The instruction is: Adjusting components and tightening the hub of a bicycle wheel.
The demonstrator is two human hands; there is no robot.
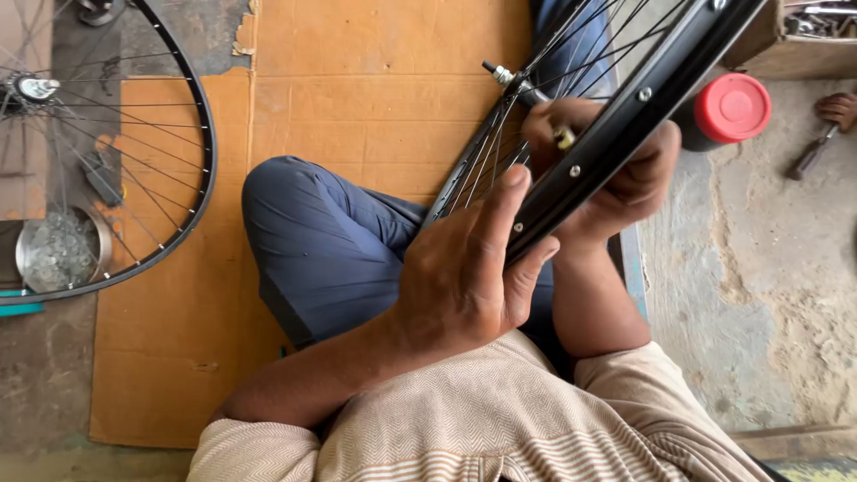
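Fingers of my left hand (pixel 464 268) clamp the black wheel rim (pixel 625 116) over my knee; my right hand (pixel 616 170) curls around a spoke nipple (pixel 564 137) behind the rim, near a red-capped can (pixel 728 109).

The left hand (pixel 464 268) grips the black wheel rim (pixel 625 120) — thumb and fingers wrapped round it. The right hand (pixel 616 170) works among the spokes (pixel 486 156) — its grip unclear.

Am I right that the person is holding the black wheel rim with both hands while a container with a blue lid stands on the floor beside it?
Not quite: the head view shows the container's lid is red, not blue. Both the left hand and right hand do hold the black wheel rim.
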